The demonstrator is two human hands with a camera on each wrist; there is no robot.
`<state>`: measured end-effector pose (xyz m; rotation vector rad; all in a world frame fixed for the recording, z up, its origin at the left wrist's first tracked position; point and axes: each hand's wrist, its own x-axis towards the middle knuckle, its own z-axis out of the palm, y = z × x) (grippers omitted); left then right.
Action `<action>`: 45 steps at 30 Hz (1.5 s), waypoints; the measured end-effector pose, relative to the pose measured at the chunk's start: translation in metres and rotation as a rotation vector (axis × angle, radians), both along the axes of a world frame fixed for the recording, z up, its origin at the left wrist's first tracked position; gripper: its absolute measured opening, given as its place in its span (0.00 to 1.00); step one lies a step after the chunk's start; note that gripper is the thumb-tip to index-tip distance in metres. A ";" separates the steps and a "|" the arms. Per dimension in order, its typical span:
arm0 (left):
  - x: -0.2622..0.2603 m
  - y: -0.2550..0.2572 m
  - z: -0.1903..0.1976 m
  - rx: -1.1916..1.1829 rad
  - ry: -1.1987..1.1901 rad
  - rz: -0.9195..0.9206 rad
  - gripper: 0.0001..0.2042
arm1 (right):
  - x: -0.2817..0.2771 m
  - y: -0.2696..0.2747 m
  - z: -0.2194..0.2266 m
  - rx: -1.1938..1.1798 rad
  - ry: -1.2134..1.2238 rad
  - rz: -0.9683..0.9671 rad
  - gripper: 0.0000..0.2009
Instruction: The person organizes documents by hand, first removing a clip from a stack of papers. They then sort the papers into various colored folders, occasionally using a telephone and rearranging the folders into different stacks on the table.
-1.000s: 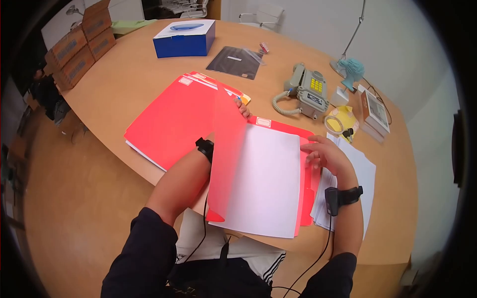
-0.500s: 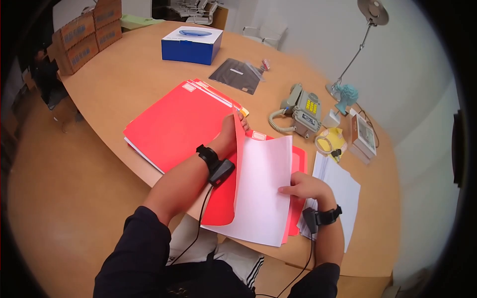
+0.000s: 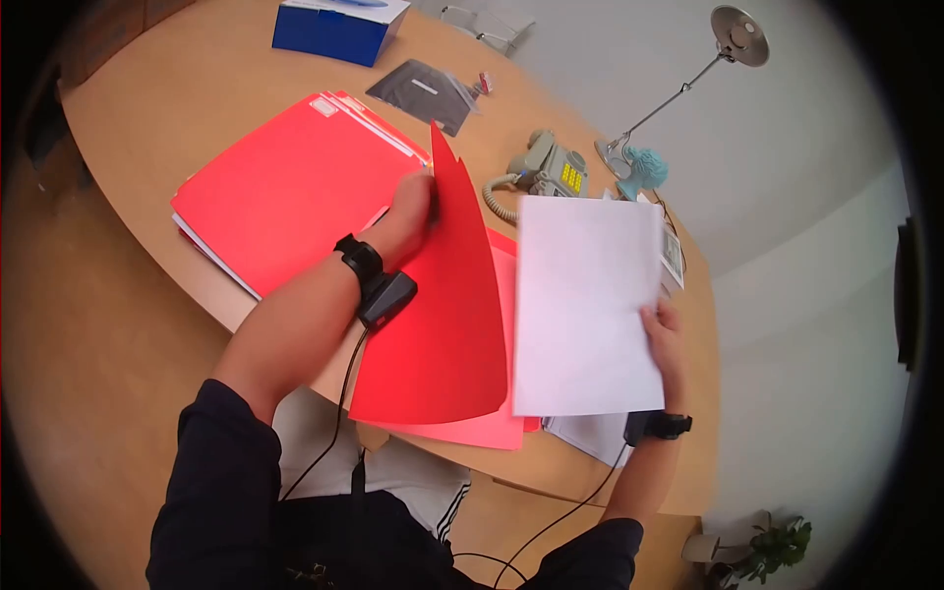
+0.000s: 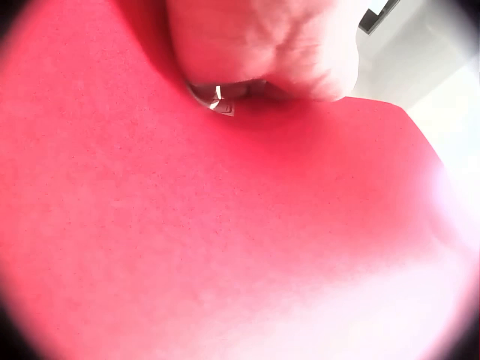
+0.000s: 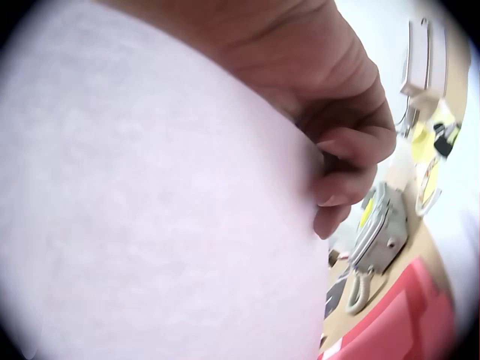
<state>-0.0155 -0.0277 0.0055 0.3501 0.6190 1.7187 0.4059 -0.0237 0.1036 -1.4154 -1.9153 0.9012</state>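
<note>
My left hand (image 3: 413, 208) grips the raised cover of a red file folder (image 3: 442, 324) near its upper edge, with the fingertips hidden. In the left wrist view the folder's red surface (image 4: 187, 217) fills most of the picture under the hand (image 4: 262, 41). My right hand (image 3: 666, 344) pinches white paper (image 3: 590, 305) by its right edge and holds it up to the right of the folder. Curled fingers (image 5: 349, 146) show at the paper's edge in the right wrist view. The folder's lower cover (image 3: 482, 433) lies on the table.
A stack of red folders (image 3: 285, 187) lies on the left. Farther back are a blue box (image 3: 329, 34), a dark plastic sleeve (image 3: 418, 93) and a telephone (image 3: 556, 167). A lamp (image 3: 678, 88) and teal fan (image 3: 644, 169) stand back right. More white papers (image 3: 588, 438) lie partly under the raised paper.
My right hand has taken hold of the white paper and drawn it out of the folder, up and to the right. My left hand still holds the cover, now standing more upright.
</note>
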 end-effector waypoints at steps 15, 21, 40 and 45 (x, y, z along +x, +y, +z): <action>0.000 0.026 -0.031 0.051 0.232 0.124 0.12 | 0.106 -0.063 -0.044 -0.109 0.026 -0.403 0.18; -0.008 0.029 -0.039 0.047 0.305 -0.015 0.12 | 0.139 -0.050 -0.081 -0.112 -0.417 -0.365 0.15; -0.004 0.023 -0.032 0.038 0.361 0.013 0.12 | 0.104 -0.051 -0.049 -0.281 -0.454 -0.410 0.32; -0.003 0.023 -0.031 0.033 0.358 0.009 0.12 | 0.102 -0.052 -0.050 -0.259 -0.375 -0.379 0.30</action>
